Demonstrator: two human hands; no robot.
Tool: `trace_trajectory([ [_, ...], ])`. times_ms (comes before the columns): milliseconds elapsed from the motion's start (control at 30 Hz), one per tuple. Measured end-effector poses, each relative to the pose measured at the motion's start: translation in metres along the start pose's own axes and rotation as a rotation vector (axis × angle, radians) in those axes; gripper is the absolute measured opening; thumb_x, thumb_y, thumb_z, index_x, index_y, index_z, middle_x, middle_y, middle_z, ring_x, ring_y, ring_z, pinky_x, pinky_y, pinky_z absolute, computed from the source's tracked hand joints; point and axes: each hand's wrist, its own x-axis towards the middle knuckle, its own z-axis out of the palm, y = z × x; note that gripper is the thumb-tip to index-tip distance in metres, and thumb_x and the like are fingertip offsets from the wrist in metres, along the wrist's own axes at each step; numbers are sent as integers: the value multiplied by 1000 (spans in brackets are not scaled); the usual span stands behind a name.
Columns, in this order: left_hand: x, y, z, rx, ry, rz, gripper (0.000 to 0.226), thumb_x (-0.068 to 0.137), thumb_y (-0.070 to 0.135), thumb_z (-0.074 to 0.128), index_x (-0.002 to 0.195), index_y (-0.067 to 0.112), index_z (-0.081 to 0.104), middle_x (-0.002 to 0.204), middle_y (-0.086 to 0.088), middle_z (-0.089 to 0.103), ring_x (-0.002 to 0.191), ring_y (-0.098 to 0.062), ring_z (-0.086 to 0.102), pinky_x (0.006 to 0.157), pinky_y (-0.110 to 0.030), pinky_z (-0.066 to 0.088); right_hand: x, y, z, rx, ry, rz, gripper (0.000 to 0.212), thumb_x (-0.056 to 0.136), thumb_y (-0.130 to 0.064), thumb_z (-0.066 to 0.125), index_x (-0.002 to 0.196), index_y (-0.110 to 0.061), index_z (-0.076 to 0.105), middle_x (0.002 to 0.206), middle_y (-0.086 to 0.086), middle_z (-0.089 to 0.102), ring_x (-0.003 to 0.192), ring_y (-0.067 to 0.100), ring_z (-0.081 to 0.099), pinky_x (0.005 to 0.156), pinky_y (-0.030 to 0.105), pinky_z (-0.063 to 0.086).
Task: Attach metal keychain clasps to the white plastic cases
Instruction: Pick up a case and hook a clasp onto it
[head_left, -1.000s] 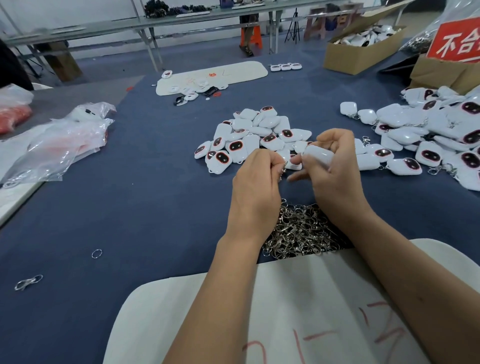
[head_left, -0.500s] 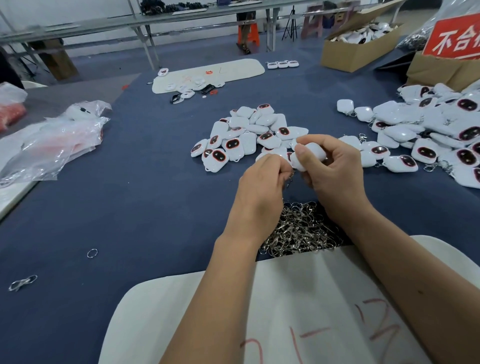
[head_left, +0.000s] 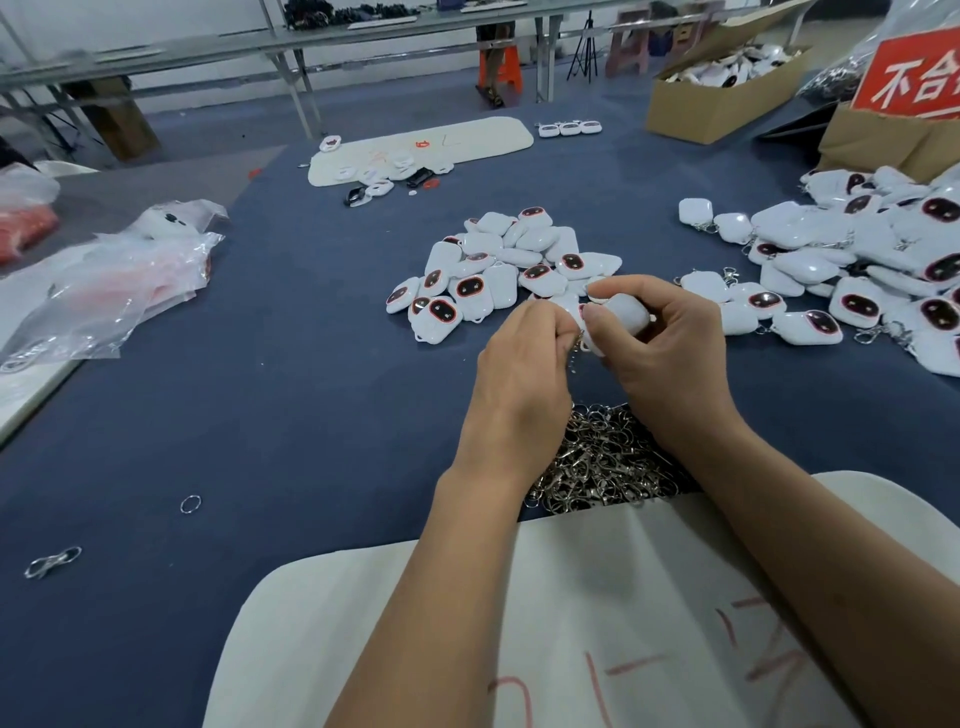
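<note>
My right hand (head_left: 670, 343) is curled around a white case (head_left: 626, 314), thumb pressed on its near face, holding it up above the blue table (head_left: 260, 415). My left hand (head_left: 524, 374) is just beside it, fingers pinched tight on a small metal clasp (head_left: 575, 349) that hangs at the case's lower corner; whether the clasp is already hooked on I cannot tell, my fingers hide most of it. Right below my hands, against the edge of the white board (head_left: 597, 623) nearest me, lies the heap of loose clasps (head_left: 602, 457). Just beyond my hands is a pile of bare cases (head_left: 493, 270), and off to the right of my hands a bigger pile of cases with clasps (head_left: 857, 270). Far left of my hands a stray ring (head_left: 190, 504) and another clasp (head_left: 52, 563) lie on the cloth.
</note>
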Motion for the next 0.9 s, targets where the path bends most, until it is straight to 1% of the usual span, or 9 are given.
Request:
trace_trajectory([
  [100, -1, -2, -1, -3, -11, -3, 20, 96, -2, 45, 82, 10, 51, 81, -2, 54, 77, -26, 48, 66, -49, 43, -1, 1, 1, -18, 44, -10, 6, 90, -15, 74, 96, -17, 76, 83, 10, 70, 67, 15, 55, 61, 46, 53],
  [233, -2, -4, 2, 60, -69, 45, 18, 96, -5, 46, 86, 8, 54, 83, -3, 55, 76, -29, 49, 68, -54, 45, 2, 1, -3, 6, 105, 3, 5, 93, -19, 73, 98, -17, 75, 83, -7, 70, 68, 13, 59, 64, 38, 55],
  [300, -1, -5, 3, 61, -79, 51, 18, 96, -4, 46, 87, 9, 55, 84, -2, 56, 77, -29, 51, 69, -55, 46, 2, 1, -3, 10, 87, 10, 6, 93, -19, 73, 98, -16, 75, 83, -6, 69, 68, 15, 59, 64, 41, 55],
  [400, -1, -6, 3, 47, -86, 53, 18, 95, -3, 46, 88, 10, 55, 86, -2, 59, 79, -28, 54, 70, -54, 48, 1, 1, -1, -27, 54, -2, 6, 92, -17, 73, 98, -16, 76, 81, 1, 69, 68, 18, 59, 64, 50, 57],
  [467, -1, -6, 3, 52, -82, 62, 19, 96, -4, 47, 89, 11, 56, 86, -2, 58, 78, -28, 54, 69, -54, 48, 1, 1, -1, -29, 49, -5, 6, 91, -17, 73, 97, -16, 76, 80, 6, 70, 66, 20, 58, 63, 53, 56],
  [533, -1, -6, 3, 55, -78, 68, 19, 96, -4, 47, 88, 11, 56, 85, -1, 57, 76, -28, 53, 69, -54, 47, 2, 0, -2, -29, 52, -3, 6, 91, -17, 73, 97, -17, 76, 81, 9, 70, 66, 21, 58, 62, 53, 56],
  [767, -3, -4, 3, 62, -76, 11, 18, 94, 1, 43, 87, 15, 53, 87, -2, 56, 79, -29, 52, 69, -55, 47, 0, -1, -1, -36, 47, -11, 5, 90, -14, 75, 94, -16, 76, 81, -3, 71, 66, 12, 60, 65, 47, 59],
  [833, -4, -1, 3, 63, -76, 2, 17, 92, 5, 40, 85, 16, 50, 87, -3, 56, 79, -29, 52, 69, -53, 47, 0, -1, 0, -40, 43, -14, 4, 90, -13, 75, 92, -16, 76, 80, -7, 70, 66, 11, 60, 65, 45, 59],
  [900, -4, 2, 2, 70, -83, -11, 16, 91, 9, 37, 83, 19, 47, 87, -4, 55, 78, -29, 50, 67, -49, 46, 0, -1, 0, -42, 38, -17, 2, 89, -13, 75, 90, -15, 75, 79, -7, 70, 66, 11, 60, 65, 44, 59],
])
